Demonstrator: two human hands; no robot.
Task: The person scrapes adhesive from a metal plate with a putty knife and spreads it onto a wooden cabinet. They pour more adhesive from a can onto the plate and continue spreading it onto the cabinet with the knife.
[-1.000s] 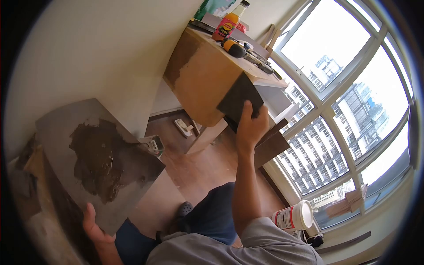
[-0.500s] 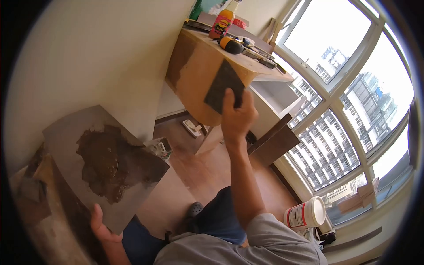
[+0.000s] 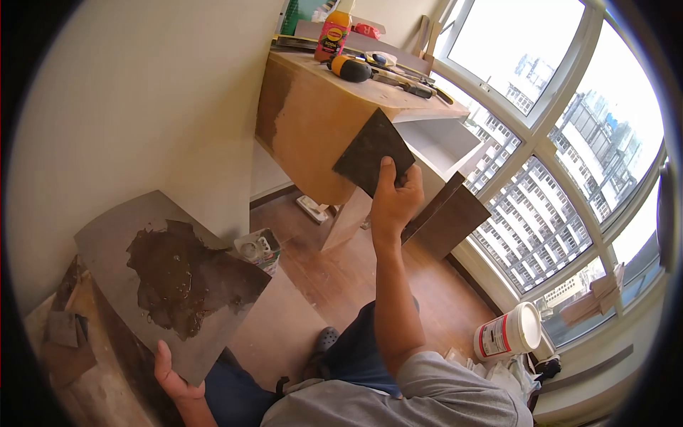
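Observation:
My left hand point(image 3: 176, 377) grips the lower edge of a thin grey sheet point(image 3: 107, 231), its thumb on top. A wet, glossy patch of brown glue-like paste point(image 3: 165, 274) spreads over the middle of that sheet. Raised in front of me, my right hand point(image 3: 397, 203) pinches a thin dark square sheet point(image 3: 371, 151) by its lower corner. Behind the square, and overlapped by it in this view, is a wooden cabinet with a curved front point(image 3: 306, 124), darker brown at its left end.
On the cabinet top stand a drink bottle point(image 3: 333, 34) and several tools, one with an orange-and-black handle point(image 3: 350, 68). A clear plastic container point(image 3: 257, 249) is beyond the grey sheet. Brown boards point(image 3: 448, 220) lean under the window; a white bucket point(image 3: 509, 333) sits at right.
My right hand has drawn the dark square slightly right and down, turning it and bringing it off the cabinet's front face. The view has shifted a little; the left hand keeps its hold.

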